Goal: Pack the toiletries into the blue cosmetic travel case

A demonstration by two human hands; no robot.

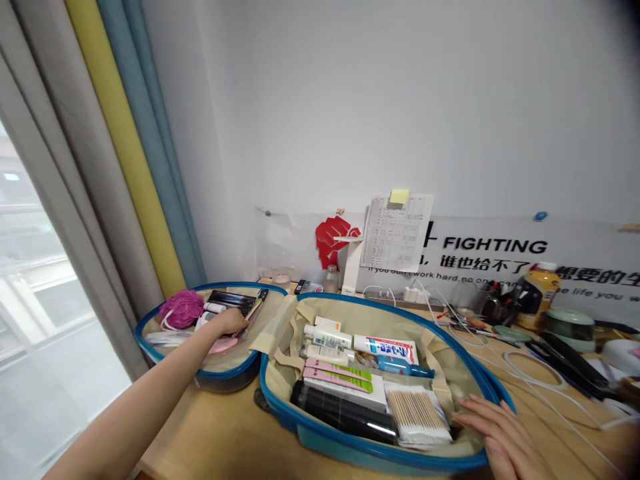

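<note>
A blue-rimmed toiletry case [390, 460] with a beige lining lies unfolded on the desk. My left hand [233, 322] reaches into its left half with curled fingers; what they hold, if anything, is hidden. Around that hand are a purple bath puff [183, 309], a white tube [215, 307], a black packet [233, 299] and a pink item [223, 345]. My right hand [500, 427] rests at the right half's near right edge, fingers stretched out. Inside that half are cotton swabs [417, 415], a black cylinder [345, 412], pink-green sachets [340, 375], toothpaste [386, 348] and a blue bottle [404, 367].
Behind the case stand a small glass jar [331, 279], a white lamp-like stand [352, 267] and a power strip [400, 297]. To the right are white cables [535, 373], a yellow-labelled bottle [537, 293] and a black elongated tool [570, 367]. Curtains [145, 133] hang at left.
</note>
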